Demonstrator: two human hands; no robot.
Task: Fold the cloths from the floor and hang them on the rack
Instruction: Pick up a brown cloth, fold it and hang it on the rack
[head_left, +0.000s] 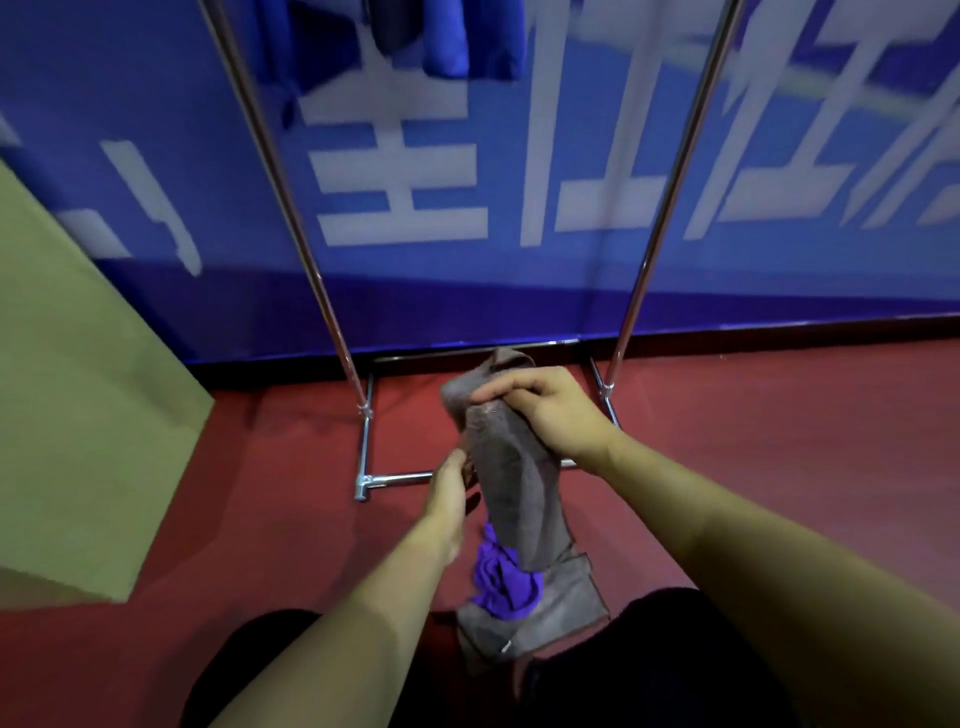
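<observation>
A grey cloth (511, 483) hangs lengthwise in front of me over the red floor. My right hand (540, 405) grips its top end, fingers curled over the bunched fabric. My left hand (449, 493) pinches the cloth's left edge lower down. Below, a purple cloth (501, 584) lies crumpled on another grey cloth (540, 618) on the floor between my knees. The metal rack (311, 270) stands just ahead, its two slanted poles rising from a chrome base frame (395, 478). Blue cloths (457, 36) hang on it at the top of the view.
A blue banner wall (519, 182) with large white characters stands behind the rack. A pale green panel (67, 415) leans at the left. My dark-clad knees (675, 665) fill the bottom. Red floor (779, 441) stretches to the right.
</observation>
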